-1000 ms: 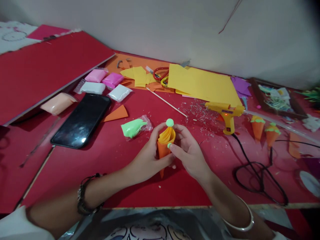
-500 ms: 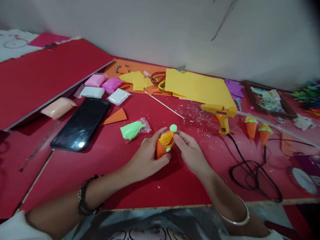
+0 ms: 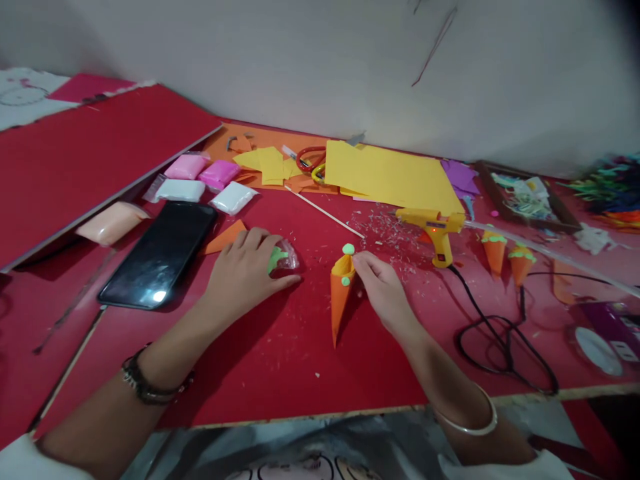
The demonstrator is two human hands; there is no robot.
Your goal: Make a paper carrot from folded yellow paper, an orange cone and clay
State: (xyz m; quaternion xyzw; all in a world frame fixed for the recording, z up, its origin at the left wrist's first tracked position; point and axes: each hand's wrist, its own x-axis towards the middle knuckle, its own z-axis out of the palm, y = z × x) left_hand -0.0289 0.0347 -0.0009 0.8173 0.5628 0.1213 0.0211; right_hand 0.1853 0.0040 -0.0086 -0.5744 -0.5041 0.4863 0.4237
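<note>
My right hand [image 3: 381, 283] pinches the upper right edge of an orange paper cone [image 3: 339, 307], point down. Yellow paper [image 3: 343, 265] fills the cone's mouth, a light green clay ball [image 3: 349, 249] sits at its top and a smaller green dot [image 3: 345, 281] on its front rim. To the left, my left hand [image 3: 247, 267] covers a clear packet of green clay [image 3: 278, 257] on the table, its fingers curled over it and thumb stretched right. The fingertips and most of the packet are hidden.
A yellow glue gun [image 3: 434, 230], its light glowing, lies right with a looped black cord [image 3: 505, 353]. Two finished orange cones [image 3: 495, 253] lie beyond it. A phone [image 3: 160, 253] and several clay packets [image 3: 234, 198] lie left. Yellow sheets [image 3: 390, 175], scissors [image 3: 311, 159] and a thin stick [image 3: 325, 212] lie behind.
My left hand has let go of the cone and moved left onto the green clay packet. The cone, still in my right hand, now hangs point down in full view.
</note>
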